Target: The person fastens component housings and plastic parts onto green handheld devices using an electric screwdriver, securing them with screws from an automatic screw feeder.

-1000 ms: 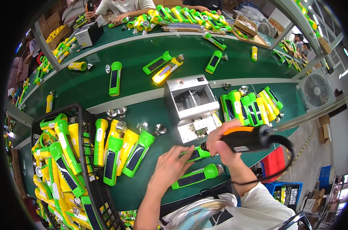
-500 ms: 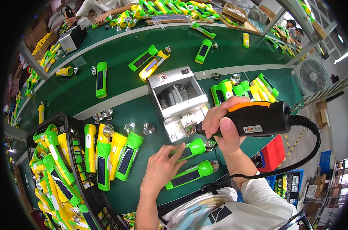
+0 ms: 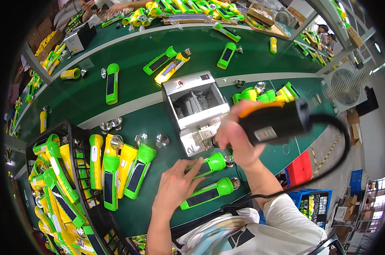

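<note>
My right hand (image 3: 237,136) grips a black and orange electric screwdriver (image 3: 277,122), its cord looping down to my lap. The tool's tip is hidden behind my hand, close to the metal screw feeder box (image 3: 192,108). My left hand (image 3: 175,187) lies flat on the green table with its fingers on a green flashlight (image 3: 209,163). A second green flashlight (image 3: 207,193) rests just in front of it, near the table edge.
A black wire basket (image 3: 73,178) at my left holds several green and yellow flashlights, and more lie beside it. Loose reflectors (image 3: 156,139) sit near the feeder. Flashlights are scattered on the far belt (image 3: 112,83). Other people's hands work at the far side. A fan (image 3: 343,87) stands right.
My right hand has lifted the screwdriver up and away from the flashlight, toward the feeder box. My left hand stays on the flashlight.
</note>
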The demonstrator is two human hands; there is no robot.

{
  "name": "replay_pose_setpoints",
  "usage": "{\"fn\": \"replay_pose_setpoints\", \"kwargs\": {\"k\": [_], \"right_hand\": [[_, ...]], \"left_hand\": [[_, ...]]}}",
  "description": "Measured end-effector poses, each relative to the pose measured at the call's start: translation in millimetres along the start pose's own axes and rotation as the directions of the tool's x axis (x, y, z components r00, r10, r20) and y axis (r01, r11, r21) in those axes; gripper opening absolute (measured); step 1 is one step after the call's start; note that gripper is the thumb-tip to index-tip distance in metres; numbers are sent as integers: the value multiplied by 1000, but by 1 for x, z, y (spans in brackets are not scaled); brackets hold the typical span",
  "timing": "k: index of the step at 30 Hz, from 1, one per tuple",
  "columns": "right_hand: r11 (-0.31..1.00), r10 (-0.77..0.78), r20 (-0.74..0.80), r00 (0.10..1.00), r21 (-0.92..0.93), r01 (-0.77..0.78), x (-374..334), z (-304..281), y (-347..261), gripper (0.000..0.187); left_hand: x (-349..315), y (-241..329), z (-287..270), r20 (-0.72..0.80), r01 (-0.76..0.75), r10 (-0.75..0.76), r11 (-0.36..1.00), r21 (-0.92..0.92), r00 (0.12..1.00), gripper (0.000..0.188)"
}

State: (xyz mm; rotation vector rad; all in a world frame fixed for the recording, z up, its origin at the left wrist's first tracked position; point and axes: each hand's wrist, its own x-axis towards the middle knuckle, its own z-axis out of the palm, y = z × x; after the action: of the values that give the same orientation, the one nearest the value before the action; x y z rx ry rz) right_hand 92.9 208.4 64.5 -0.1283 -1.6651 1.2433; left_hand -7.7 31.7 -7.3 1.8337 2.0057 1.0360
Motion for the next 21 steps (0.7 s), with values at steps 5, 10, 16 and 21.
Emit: {"fn": "replay_pose_setpoints", "kwargs": {"k": [5,10,16,21], "right_hand": [[874,476,21,879,100,-475,53,38,-12,12],[925,379,-20,925,47,-378,27,22,-23,16],[935,276,-27,961,237,-262,-17,13,-38,22],[960,279,102,955,-2,-280,-33,7,-38,30]], "left_hand": [[-5,-3,-2,-1,17,-17,1000,27,1000,53],[-4,-4,-1,-16,3,-3,1000,-2,1000,50],[-8,-7,0,-8,2,-2,999,35,1000,50],[-8,-8,1,-23,-32,33,998,52,999,50]]}}
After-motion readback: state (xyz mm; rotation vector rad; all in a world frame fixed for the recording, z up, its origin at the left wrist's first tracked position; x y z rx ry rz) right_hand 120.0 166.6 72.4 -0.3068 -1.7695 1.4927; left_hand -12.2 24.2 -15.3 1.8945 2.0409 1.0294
